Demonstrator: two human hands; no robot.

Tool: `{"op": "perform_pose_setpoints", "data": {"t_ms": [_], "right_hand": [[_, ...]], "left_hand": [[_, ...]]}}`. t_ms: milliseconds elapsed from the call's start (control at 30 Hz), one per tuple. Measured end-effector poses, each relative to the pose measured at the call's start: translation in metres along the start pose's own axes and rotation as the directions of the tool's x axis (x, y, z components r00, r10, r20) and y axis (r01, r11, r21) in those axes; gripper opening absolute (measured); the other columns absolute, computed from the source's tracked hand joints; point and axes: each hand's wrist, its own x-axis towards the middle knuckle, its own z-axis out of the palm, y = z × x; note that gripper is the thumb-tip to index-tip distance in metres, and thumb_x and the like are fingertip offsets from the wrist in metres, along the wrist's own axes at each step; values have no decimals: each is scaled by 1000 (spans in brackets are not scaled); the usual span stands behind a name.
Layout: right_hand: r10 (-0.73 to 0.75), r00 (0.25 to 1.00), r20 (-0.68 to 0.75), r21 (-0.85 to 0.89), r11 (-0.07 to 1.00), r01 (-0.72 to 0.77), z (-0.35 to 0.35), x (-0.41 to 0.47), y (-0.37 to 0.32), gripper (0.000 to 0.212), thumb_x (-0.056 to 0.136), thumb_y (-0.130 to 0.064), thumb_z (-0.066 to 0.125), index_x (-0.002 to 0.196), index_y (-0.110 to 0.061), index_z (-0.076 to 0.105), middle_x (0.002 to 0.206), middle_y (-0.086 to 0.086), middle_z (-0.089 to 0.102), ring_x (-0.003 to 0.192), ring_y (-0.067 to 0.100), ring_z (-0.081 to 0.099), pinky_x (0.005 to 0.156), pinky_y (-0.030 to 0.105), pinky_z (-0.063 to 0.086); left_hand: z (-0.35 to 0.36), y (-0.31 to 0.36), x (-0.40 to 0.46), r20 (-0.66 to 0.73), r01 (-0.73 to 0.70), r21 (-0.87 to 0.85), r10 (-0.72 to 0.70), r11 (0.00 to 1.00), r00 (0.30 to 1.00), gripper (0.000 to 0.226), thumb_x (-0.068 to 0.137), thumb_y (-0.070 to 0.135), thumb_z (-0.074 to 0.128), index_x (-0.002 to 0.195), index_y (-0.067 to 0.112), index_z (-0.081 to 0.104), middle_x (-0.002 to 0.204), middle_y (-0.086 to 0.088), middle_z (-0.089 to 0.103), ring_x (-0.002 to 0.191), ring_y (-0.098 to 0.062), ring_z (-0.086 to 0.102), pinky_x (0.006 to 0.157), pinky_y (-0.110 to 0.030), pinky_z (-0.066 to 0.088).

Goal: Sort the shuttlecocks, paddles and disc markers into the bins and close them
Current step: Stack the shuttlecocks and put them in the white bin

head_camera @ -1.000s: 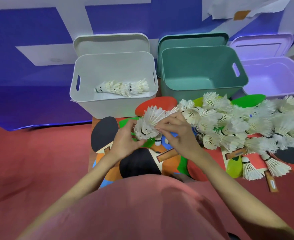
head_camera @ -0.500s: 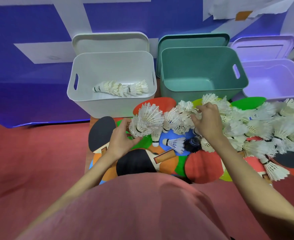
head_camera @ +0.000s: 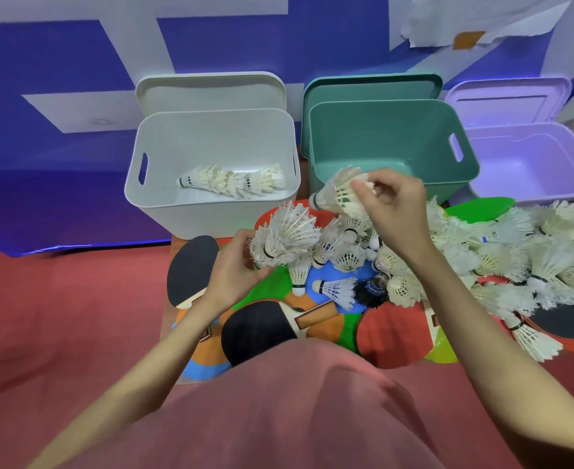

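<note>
Since half a second ago the right hand (head_camera: 392, 206) has lifted a white feathered shuttlecock (head_camera: 341, 191) from the pile, pinching it, ready to nest into the stacked white feather shuttlecocks (head_camera: 284, 236) gripped by the left hand (head_camera: 235, 272).

The person wears a plain pink top (head_camera: 279, 411) with no pictures or words on it, and both arms are bare, with no rings or watch on the left hand (head_camera: 233, 272) or right hand (head_camera: 394, 211).

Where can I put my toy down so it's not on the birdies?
The red floor left of the black paddle is bare. The green bin and purple bin look empty inside. Right of the right hand, the shuttlecock pile is crowded.
</note>
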Motion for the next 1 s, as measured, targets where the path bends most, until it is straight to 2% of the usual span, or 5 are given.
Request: {"op": "perform_pose_setpoints", "data": {"t_ms": [200, 300, 467, 600, 1000], "right_hand": [[87, 987, 138, -60, 995, -80, 29, -5, 3, 6, 80, -13, 74, 85, -12, 70, 66, 19, 62, 57, 11, 47, 62, 31, 46], [108, 987, 117, -59, 993, -101, 36, -7, 3, 13, 80, -15, 74, 88, -5, 72, 59, 13, 56, 51, 4, 42, 58, 19, 41], [141, 982, 126, 53, 987, -149, 37, -13, 9, 2, 84, -18, 70, 85, -17, 71, 65, 14, 62, 59, 20, 48, 63, 28, 44], [241, 970, 35, 125, 962, -243, 25, -29, 24, 19, 93, -22, 58, 93, -9, 72, 77, -4, 69, 66, 7, 59, 65, 26, 48], [476, 866, 155, -532, 778, -333, 26, -121, 79, 35, 84, -30, 67, 62, -3, 61, 57, 10, 60, 57, 24, 56, 55, 35, 43]], "left_hand": [[2, 10, 8, 21, -66, -50, 67, 997, 998, 57, 70, 12, 82, 118, 12, 51, 101, 11, 63, 92, -2, 60, 80, -31, 52], [1, 9, 8, 35, -85, -73, 87, 994, 996, 65, 69, 14, 83, 124, 13, 49, 105, 10, 63, 93, 0, 60, 82, -26, 52], [6, 5, 1, 42, -67, -87, 71, 994, 997, 58, 71, 18, 82, 121, 13, 53, 108, 6, 64, 95, -3, 59, 81, -25, 50], [6, -2, -5, 15, -42, -99, 44, 994, 999, 52, 72, 16, 81, 116, 13, 53, 103, 8, 61, 91, -3, 57, 77, -23, 47], [0, -18, -22, -35, -49, -127, 45, 991, 998, 53, 71, 8, 81, 115, 15, 54, 100, 24, 56, 92, 14, 54, 77, -8, 43]]}}
